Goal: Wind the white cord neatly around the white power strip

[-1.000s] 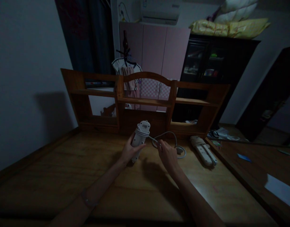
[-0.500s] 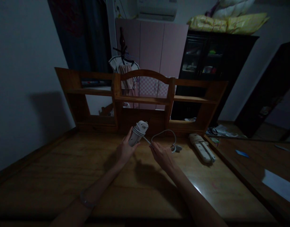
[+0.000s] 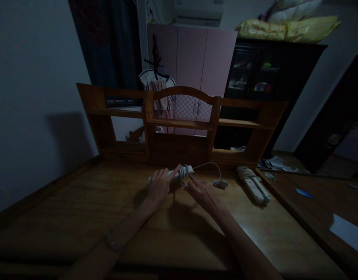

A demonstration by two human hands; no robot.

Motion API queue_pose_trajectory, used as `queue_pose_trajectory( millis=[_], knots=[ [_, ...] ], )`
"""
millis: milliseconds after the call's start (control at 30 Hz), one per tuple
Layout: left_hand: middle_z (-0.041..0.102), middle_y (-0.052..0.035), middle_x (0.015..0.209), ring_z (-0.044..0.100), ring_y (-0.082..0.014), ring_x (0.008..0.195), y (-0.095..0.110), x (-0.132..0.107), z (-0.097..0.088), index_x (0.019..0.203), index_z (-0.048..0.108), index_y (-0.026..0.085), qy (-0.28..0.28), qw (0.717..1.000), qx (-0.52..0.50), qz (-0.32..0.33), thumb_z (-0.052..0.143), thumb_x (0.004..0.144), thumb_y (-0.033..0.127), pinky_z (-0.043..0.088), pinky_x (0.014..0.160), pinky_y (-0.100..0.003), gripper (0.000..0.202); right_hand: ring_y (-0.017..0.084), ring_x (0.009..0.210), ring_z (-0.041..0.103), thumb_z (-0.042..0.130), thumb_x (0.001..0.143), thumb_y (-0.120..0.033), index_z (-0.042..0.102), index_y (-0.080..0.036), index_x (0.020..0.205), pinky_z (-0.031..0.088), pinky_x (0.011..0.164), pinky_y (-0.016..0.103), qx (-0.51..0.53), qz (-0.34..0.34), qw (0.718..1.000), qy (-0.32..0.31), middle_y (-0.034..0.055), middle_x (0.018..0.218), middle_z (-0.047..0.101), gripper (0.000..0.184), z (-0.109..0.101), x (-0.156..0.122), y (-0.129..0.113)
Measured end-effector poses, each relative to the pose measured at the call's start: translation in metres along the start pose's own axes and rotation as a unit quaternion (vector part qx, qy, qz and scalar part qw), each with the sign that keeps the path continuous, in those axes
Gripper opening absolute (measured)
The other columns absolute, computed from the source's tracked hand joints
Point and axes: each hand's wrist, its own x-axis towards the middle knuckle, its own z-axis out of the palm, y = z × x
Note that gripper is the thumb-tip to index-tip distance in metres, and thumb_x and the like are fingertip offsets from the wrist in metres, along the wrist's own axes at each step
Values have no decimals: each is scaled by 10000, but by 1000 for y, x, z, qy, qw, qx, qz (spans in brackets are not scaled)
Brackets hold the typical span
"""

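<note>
My left hand [image 3: 159, 186] is closed around a white power strip [image 3: 175, 174], which lies roughly level just above the desk or on it; I cannot tell which. Several turns of its cord [image 3: 184, 171] wrap the end nearest my right hand. Fingers pinched together, my right hand [image 3: 199, 190] grips the cord close to that end. From there a loop of cord [image 3: 218, 168] arches behind the hand, and the grey plug [image 3: 222, 184] rests on the desk to its right. A second white power strip [image 3: 253, 186], its cord wound round one end, lies further right.
The wooden desk [image 3: 79, 217] has a shelf unit [image 3: 179, 123] along its back edge. On the right, a lower brown surface [image 3: 307, 217] holds a white paper [image 3: 348, 233] and a blue card [image 3: 303, 193]. A wall [image 3: 35, 97] borders the left side.
My left hand has turned the power strip from upright and tilted to nearly flat and lowered it, its cord-wrapped end now facing right. My right hand stays on the cord. The view has shifted slightly.
</note>
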Motion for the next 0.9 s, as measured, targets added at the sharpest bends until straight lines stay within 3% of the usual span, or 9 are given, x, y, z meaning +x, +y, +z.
queue_pose_trajectory(
  millis=[133,300,500,600,800,900],
  knots=[
    [513,-43,957,460,-203,906,3,1,-2,1431,156,372,6,998,17,58,444,775,-1,347,837,-345,808,105,576,549,507,876,-488,597,-171,735,260,532,233,40,6,996,83,23,668,624,358,-10,-2,14],
    [516,-47,1013,473,-199,938,16,0,-5,1406,235,383,8,985,12,173,462,875,143,361,877,-372,626,83,508,484,561,865,-411,544,-165,581,265,552,232,61,23,984,164,0,552,567,377,-20,-5,28],
    [519,-60,1089,479,-195,992,21,-3,-2,1338,359,358,-10,952,-14,307,402,924,221,372,883,-365,438,76,487,458,546,874,-391,508,-164,517,256,546,231,95,44,982,158,-12,501,521,425,-13,-5,26],
    [519,-63,1087,482,-197,1002,20,-4,0,1323,374,343,-22,950,-16,312,384,932,234,376,875,-366,406,72,472,452,531,878,-402,505,-161,499,249,537,229,101,46,983,143,-13,489,517,450,-10,-3,23],
    [528,-55,976,496,-200,928,27,-5,-2,1244,458,289,-32,969,-1,244,442,905,224,386,815,-348,346,67,462,439,527,877,-413,527,-159,509,250,527,218,126,52,981,141,-17,479,511,447,-12,2,13],
    [529,-53,975,498,-196,926,27,-5,-5,1269,435,303,-26,967,8,252,426,910,212,385,810,-345,370,64,455,423,528,876,-409,521,-158,502,246,521,220,119,58,980,151,-19,472,496,452,-14,2,15]
  ],
)
